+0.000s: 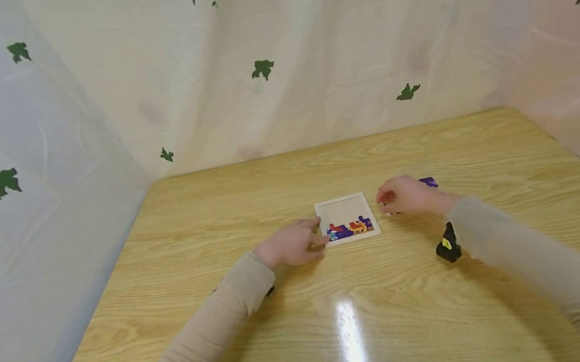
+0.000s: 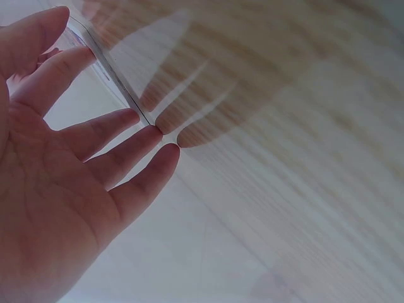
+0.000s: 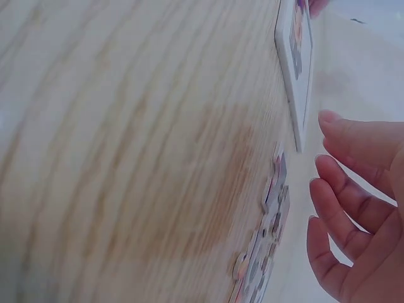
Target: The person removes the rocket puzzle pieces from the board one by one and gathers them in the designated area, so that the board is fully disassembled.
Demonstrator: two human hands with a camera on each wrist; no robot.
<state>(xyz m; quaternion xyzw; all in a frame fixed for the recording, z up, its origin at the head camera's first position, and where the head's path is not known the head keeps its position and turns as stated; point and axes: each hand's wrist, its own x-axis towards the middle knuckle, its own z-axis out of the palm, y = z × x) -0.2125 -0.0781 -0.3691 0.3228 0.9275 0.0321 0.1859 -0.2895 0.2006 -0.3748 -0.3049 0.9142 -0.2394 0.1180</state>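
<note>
A white-framed jigsaw tray (image 1: 375, 225) lies on the table, with joined purple, red and orange puzzle pieces (image 1: 357, 227) along its near side. My left hand (image 1: 294, 243) is at the tray's left edge, its spread fingertips touching the frame (image 2: 117, 76). To the right of the tray hovers my right hand (image 1: 410, 195), its fingers loosely bent and its thumb apart, with no piece visible between them. Loose puzzle pieces (image 3: 255, 265) lie flat below those fingers; in the head view the right hand hides most of them, and a purple piece (image 1: 428, 182) shows behind it.
The wood-grain table (image 1: 249, 197) carries everything. A pale curtain (image 1: 313, 100) with green leaf shapes stands behind and at both sides. A black wrist device (image 1: 448, 245) with a yellow mark hangs under the right sleeve. Glare (image 1: 352, 341) shows on the table's near part.
</note>
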